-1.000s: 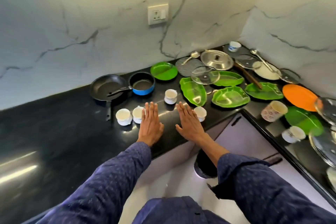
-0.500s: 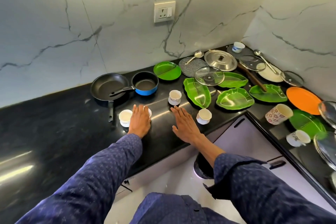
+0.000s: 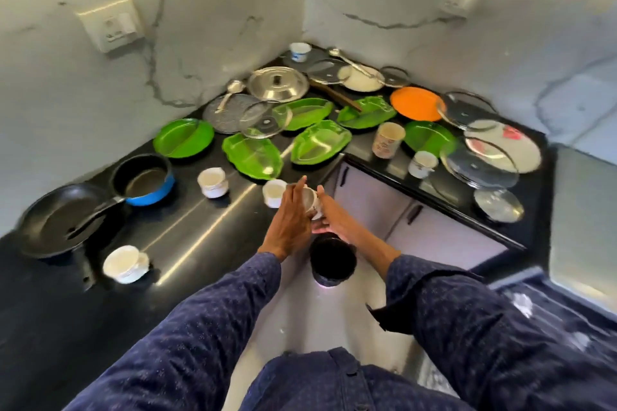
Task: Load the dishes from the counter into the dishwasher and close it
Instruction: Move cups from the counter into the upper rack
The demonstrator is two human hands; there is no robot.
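White cup (image 3: pixel 312 202) between both hands, no legible txt.

On the black L-shaped stone counter (image 3: pixel 207 237), a black frying pan (image 3: pixel 56 220) is lying at the left end, with a blue-walled saucepan (image 3: pixel 143 180) sitting just right of and behind it. A white handled cup (image 3: pixel 125 264) is standing before the pan, near the front edge. Two white ceramic cups (image 3: pixel 213 182) (image 3: pixel 273 192) are standing further right, towards the inner corner. Behind them a round green divided plate (image 3: pixel 183 137) and a green leaf-shaped plate (image 3: pixel 253 157) are lying side by side. A domed steel lid (image 3: pixel 277 83) is resting near the back corner. On the right leg, a round orange plate (image 3: pixel 415 103) is lying behind a patterned paper cup (image 3: pixel 387 138). Just off the inner corner, a small white cup (image 3: pixel 312 202) is sitting between the left hand (image 3: pixel 290 220) and the right hand (image 3: pixel 337 220).
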